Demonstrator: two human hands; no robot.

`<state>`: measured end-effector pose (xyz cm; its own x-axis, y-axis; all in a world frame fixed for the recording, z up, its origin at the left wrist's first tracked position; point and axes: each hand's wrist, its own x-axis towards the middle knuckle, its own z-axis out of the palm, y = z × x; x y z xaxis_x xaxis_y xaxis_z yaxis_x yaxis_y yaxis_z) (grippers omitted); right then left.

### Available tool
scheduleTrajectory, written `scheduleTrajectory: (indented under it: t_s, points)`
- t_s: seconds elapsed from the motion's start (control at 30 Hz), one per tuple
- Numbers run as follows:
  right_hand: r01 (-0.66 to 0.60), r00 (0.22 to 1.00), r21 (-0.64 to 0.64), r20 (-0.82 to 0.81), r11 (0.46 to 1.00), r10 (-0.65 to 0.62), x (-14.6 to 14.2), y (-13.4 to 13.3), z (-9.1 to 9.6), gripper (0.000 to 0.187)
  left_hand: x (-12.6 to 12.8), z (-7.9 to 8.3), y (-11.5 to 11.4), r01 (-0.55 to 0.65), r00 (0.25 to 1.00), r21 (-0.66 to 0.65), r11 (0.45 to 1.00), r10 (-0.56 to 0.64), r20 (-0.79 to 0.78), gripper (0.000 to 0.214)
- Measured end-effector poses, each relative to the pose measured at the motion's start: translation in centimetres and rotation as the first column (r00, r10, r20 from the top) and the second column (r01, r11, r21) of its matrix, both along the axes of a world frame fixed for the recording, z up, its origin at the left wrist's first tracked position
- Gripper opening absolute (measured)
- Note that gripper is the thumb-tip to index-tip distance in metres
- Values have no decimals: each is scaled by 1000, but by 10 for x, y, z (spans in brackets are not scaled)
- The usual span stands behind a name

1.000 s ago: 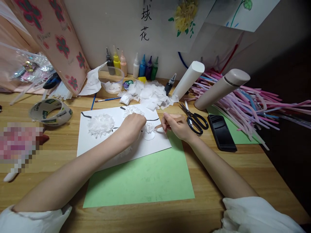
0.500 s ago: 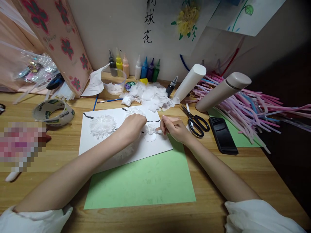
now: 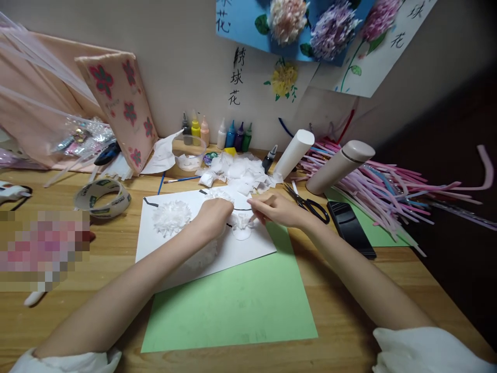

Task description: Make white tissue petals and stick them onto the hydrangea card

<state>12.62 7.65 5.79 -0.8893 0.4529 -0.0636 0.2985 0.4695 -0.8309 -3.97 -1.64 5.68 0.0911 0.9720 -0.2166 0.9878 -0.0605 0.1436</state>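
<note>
A white sheet lies on the wooden table over a green sheet. On it sit fluffy white tissue flowers: one at the left, one at the top, and a small cluster over a drawn circle. My left hand rests curled on the sheet beside that cluster. My right hand is closed in a pinch on a thin stick whose tip meets the cluster.
Black scissors and a dark phone lie to the right. Behind are a heap of white tissue squares, paint bottles, two tubes, pink pipe cleaners and a tape roll at left.
The camera has tilted up, showing more of the wall pictures. My right hand has shifted slightly left toward the tissue cluster; my left hand stays in place.
</note>
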Motion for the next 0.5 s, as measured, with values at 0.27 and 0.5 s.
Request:
scheduleTrajectory:
  t_s: [0.27,0.5]
  points:
    - [369,893,-3,-277,930,-355,25,16,-28,24,11,4,-4,-15,998,-42,999,12,-60,23]
    - [271,951,571,-286,775,-122,-7,27,-64,9,3,-2,-2,-31,1000,-37,999,31,-6,21]
